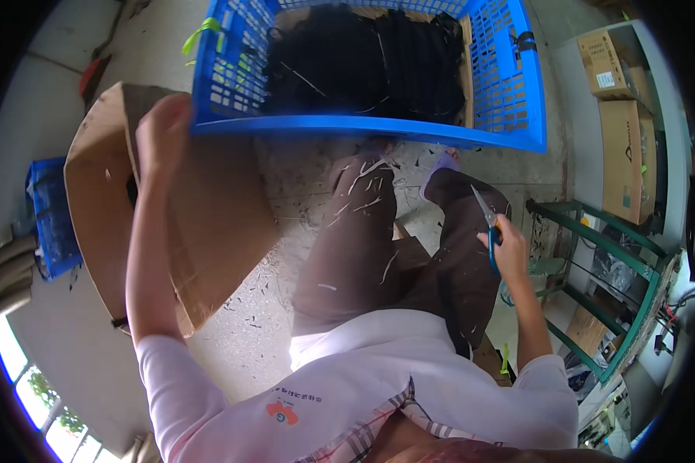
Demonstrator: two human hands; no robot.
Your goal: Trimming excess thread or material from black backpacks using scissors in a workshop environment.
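My left hand point(161, 133) is raised over the open brown cardboard box point(208, 231) on my left, next to the near left corner of the blue plastic crate point(363, 127); its fingers are curled and I cannot see anything in them. My right hand point(508, 253) rests above my right knee and grips blue-handled scissors point(488, 224) with the blades pointing up and away. The crate holds a heap of black strips point(363, 65). I sit with my brown-trousered legs point(355, 239) stretched toward the crate.
Short cuttings litter the concrete floor point(286, 309) and my trousers. A green metal frame point(610, 301) stands at my right, with cardboard boxes point(625, 154) behind it. Another blue crate point(50, 216) sits at far left.
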